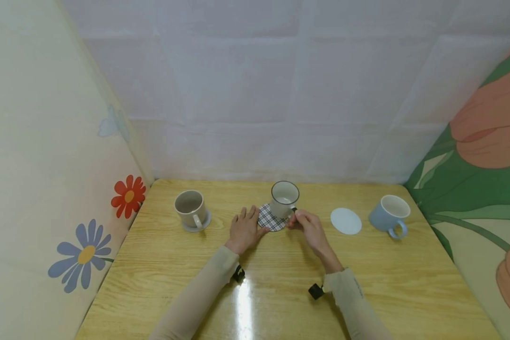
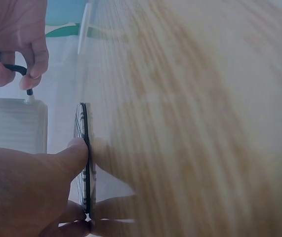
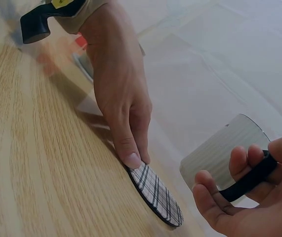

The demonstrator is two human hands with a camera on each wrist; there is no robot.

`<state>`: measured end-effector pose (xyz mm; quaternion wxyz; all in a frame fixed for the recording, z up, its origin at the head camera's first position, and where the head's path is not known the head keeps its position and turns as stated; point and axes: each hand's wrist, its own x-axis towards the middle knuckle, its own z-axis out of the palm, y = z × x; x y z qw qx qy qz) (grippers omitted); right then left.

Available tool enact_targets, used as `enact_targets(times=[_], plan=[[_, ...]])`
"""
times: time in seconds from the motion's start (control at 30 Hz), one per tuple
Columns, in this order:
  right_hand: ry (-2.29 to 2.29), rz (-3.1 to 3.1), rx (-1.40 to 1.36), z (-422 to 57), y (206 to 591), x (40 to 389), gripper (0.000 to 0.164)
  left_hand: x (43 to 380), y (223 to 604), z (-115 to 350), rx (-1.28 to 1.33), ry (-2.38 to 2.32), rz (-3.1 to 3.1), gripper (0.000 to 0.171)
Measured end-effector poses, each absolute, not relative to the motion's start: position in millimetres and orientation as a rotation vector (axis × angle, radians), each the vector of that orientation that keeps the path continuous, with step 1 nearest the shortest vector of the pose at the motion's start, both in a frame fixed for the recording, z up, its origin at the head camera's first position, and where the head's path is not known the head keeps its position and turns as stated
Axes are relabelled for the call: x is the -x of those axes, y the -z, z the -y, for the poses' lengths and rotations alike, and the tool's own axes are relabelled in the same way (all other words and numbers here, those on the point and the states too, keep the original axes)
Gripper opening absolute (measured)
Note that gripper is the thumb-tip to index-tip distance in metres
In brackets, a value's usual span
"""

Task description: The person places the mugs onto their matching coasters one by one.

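Note:
A white mug (image 1: pixel 278 209) with a dark rim and black handle is over a round black-and-white plaid coaster (image 1: pixel 267 221) at the table's back middle. My right hand (image 1: pixel 309 230) grips the mug's handle (image 3: pixel 249 180) with curled fingers. Both wrist views show a gap between the mug's base and the coaster. My left hand (image 1: pixel 244 231) lies at the coaster's left side, fingers spread on the wood. Its thumb (image 2: pixel 74 154) touches the coaster's edge.
To the left, a beige-grey mug (image 1: pixel 187 218) stands on a grey coaster (image 1: pixel 207 225). A white round coaster (image 1: pixel 346 221) lies to the right, beside a light blue mug (image 1: pixel 380 218). A white sheet (image 1: pixel 246 94) hangs behind the wooden table (image 1: pixel 280 302); flower-printed panels flank it.

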<state>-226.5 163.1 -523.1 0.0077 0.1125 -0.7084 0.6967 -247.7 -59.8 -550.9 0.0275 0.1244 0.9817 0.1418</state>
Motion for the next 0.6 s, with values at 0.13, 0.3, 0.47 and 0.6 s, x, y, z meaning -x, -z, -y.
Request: enact_targets(times=[0.13, 0.3, 0.47, 0.6], plan=[[-2.172, 2.225, -0.352, -162.4, 523.7, 226.9, 0.038, 247.1, 550.2, 59.7, -0.383, -0.433, -3.034, 0.082], [-2.196, 2.203, -0.353, -161.8, 523.3, 226.9, 0.038, 246.9, 548.1, 60.3, -0.381, -0.429, -3.028, 0.082], [-2.204, 2.189, -0.351, -161.0, 522.7, 226.6, 0.037, 246.8, 546.8, 60.2, -0.383, -0.428, -3.028, 0.081], [-2.201, 2.19, -0.377, -160.4, 522.6, 227.0, 0.037, 247.1, 547.1, 60.7, -0.384, -0.423, -3.031, 0.081]])
